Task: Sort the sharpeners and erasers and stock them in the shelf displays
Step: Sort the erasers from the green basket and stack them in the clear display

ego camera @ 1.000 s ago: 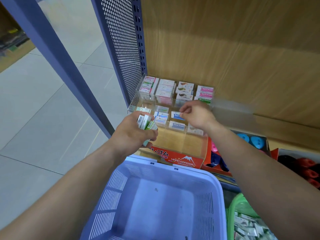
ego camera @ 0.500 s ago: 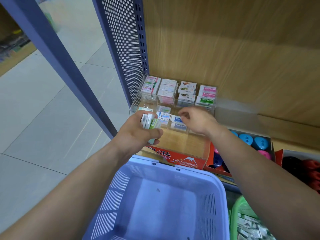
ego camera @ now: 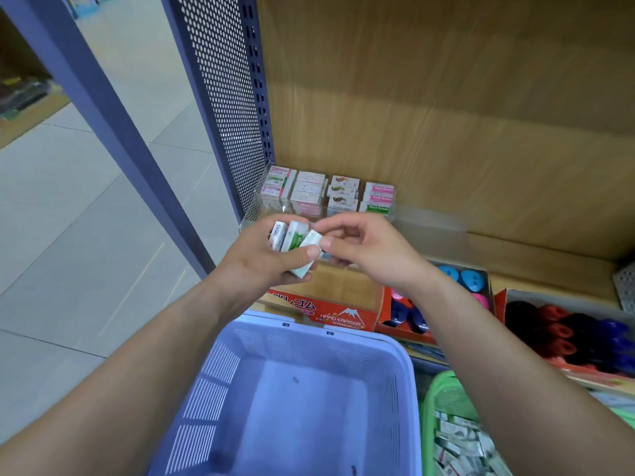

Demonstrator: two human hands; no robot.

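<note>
Left grip (ego camera: 261,257) clutching erasers (ego camera: 294,237), sharpeners (ego camera: 460,277) in box (ego camera: 398,330)

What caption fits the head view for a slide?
Left hand holds several erasers; right hand pinches one, above a blue basket.

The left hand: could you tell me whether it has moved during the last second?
Yes. Against the clear acrylic display case, the left hand has carried its white-and-green erasers rightward over its front, meeting the right hand.
</note>
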